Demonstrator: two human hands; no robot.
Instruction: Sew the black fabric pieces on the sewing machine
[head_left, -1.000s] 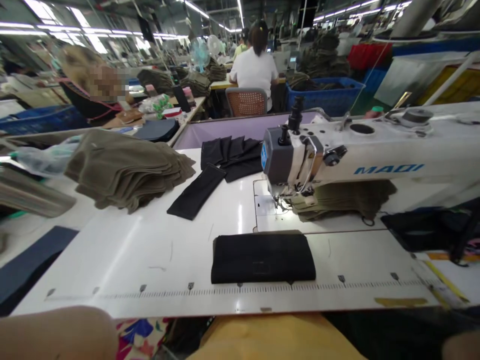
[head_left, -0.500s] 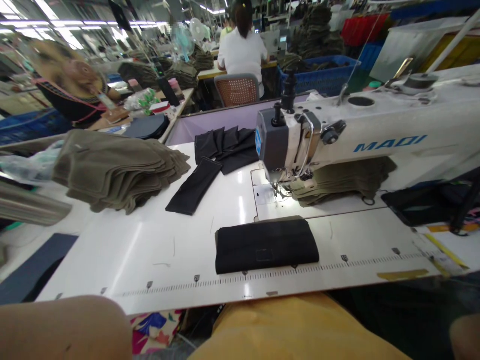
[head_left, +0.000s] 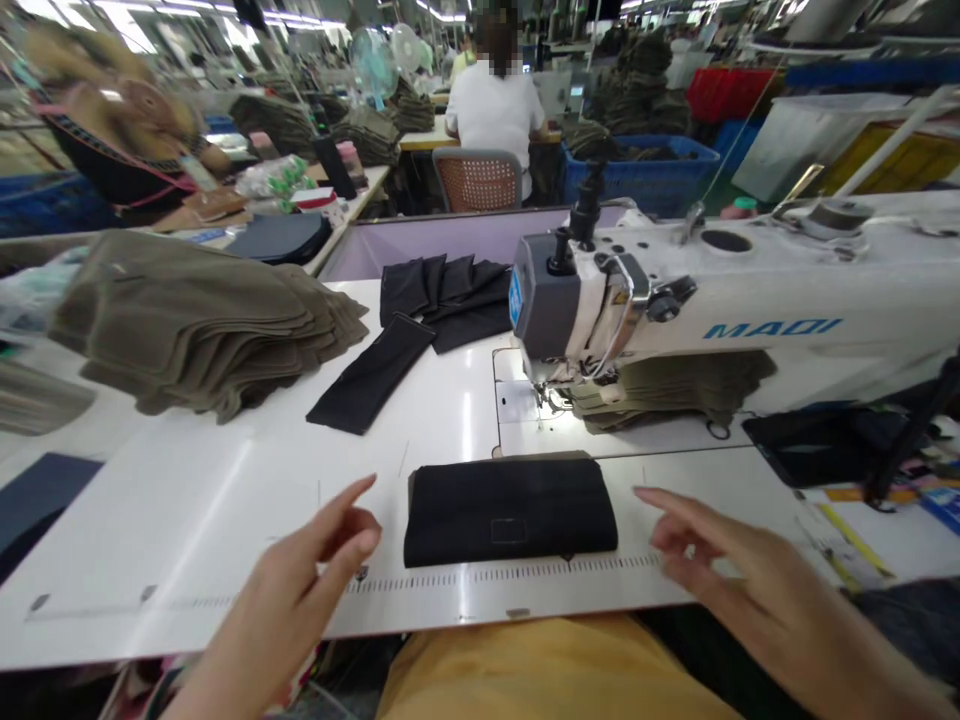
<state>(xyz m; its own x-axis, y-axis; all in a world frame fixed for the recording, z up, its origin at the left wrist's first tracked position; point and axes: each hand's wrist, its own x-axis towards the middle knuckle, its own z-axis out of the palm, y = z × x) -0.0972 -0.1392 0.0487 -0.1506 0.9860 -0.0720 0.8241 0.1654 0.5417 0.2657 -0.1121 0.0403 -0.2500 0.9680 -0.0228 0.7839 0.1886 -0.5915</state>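
Observation:
A folded black cloth piece (head_left: 510, 508) with a small stitched rectangle lies flat near the table's front edge. My left hand (head_left: 311, 570) is just left of it, fingers apart, holding nothing. On its right side my right hand (head_left: 724, 560) hovers with thumb and fingers spread, also holding nothing. Neither touches the cloth. Behind it stands the white sewing machine (head_left: 787, 290), with olive cloth pieces (head_left: 667, 385) under its arm. A narrow black piece (head_left: 371, 375) and several gathered black pieces (head_left: 450, 295) lie further back.
A tall stack of olive cloth (head_left: 202, 310) is on the left of the white table (head_left: 225, 500). A dark tablet (head_left: 814, 445) lies at the right. A person in a white top (head_left: 495, 110) sits ahead; another person (head_left: 120, 150) is at the left.
Both my hands have come into view above the table, one on each side of the folded black cloth. The view has shifted slightly; the cloth pieces lie as before.

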